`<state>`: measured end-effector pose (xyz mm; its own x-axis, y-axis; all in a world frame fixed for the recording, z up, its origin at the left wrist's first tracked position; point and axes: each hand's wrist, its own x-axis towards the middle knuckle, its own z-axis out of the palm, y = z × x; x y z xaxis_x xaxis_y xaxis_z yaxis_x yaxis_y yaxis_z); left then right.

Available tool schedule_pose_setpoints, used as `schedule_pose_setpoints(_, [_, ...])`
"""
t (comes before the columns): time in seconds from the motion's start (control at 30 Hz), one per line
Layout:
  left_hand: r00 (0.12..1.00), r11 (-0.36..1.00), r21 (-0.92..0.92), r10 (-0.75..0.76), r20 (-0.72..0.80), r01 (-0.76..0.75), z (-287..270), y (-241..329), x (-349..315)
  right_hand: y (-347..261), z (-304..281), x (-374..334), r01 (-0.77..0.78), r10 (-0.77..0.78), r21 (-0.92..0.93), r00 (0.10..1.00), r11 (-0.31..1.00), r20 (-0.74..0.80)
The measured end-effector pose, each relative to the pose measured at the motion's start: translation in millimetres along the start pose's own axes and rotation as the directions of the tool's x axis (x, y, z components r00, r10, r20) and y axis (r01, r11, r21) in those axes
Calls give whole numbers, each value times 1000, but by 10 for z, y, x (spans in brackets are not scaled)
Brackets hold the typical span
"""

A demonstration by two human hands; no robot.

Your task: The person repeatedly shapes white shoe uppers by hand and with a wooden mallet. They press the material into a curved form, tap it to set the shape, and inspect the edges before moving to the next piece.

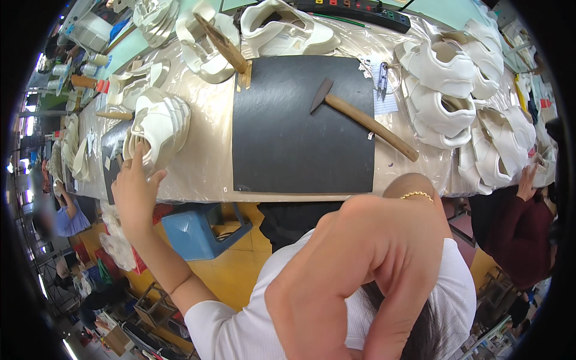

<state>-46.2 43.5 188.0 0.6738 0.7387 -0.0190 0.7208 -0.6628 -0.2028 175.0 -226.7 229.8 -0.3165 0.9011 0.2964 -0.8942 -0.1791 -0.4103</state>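
My left hand (135, 191) reaches over the table's left side, its thumb apart and its index finger stretched onto the near end of a stack of white shoe uppers (161, 126). It touches the stack without gripping it. Large and close to the camera, my right hand (366, 258) is raised with bent fingers; the fingertips run out of the lower edge, so whether they hold anything is hidden. A hammer (366, 125) with a wooden handle lies on a black board (288, 150), its handle end past the board's right edge.
More shoe uppers (441, 66) are piled on the right and along the back (288, 30). Small thread snips (383, 81) lie on paper. A wooden stick (222, 45) lies beyond the board's left corner. Below the table is a blue stool (195, 234). Another person's hand (527, 182) rests at far right.
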Motion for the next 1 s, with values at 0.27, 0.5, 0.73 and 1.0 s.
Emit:
schedule_pose_setpoints(0.27, [836, 777, -415, 545, 67, -473, -121, 865, -117, -214, -119, 257, 241, -229, -88, 965, 967, 126])
schedule_pose_setpoints(0.5, [828, 624, -656, 561, 0, -424, 399, 1178, 100, -628, -560, 316, 243, -216, -362, 970, 900, 113])
schedule_pose_setpoints(0.73, [896, 712, -618, 442, 28, -332, 616, 1301, 382, -1243, -2498, 954, -412, -663, -854, 741, -318, -111])
schedule_pose_setpoints(1.0, [856, 470, -840, 517, 13, -271, 735, 1398, 354, -1367, -3064, 1009, -536, -619, -808, 728, -245, -296])
